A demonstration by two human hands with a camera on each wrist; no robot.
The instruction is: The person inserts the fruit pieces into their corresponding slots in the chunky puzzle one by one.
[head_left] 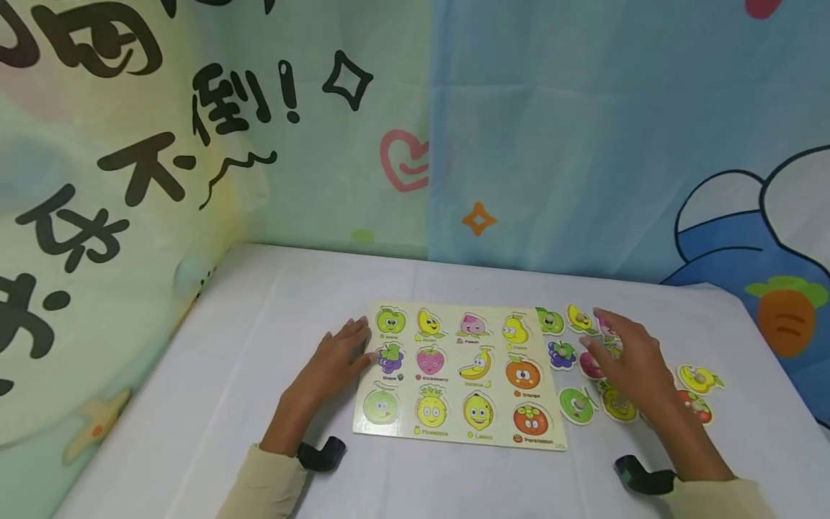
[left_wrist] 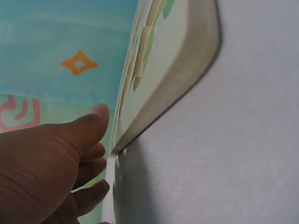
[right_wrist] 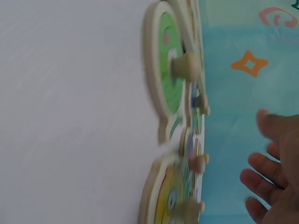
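A fruit puzzle board (head_left: 415,382) with printed pictures and English labels lies flat on the white table. My left hand (head_left: 337,362) rests at the board's left edge, thumb over its rim by the grape picture and fingers extended. Above a cluster of knobbed fruit pieces, my right hand (head_left: 629,360) hovers with fingers loosely bent and nothing between them. Around it lie a green apple piece (head_left: 550,321), a grape piece (head_left: 561,355) and a round green melon piece (head_left: 577,405). Part of the cluster is hidden beneath the hand. The right wrist view shows wooden knobs standing on the pieces.
To the right of my right forearm lie a yellow piece (head_left: 699,379) and a red piece (head_left: 697,407). White cloth covers the table (head_left: 467,490). A printed curtain (head_left: 558,144) hangs along the back and left sides. Black devices are strapped to both wrists.
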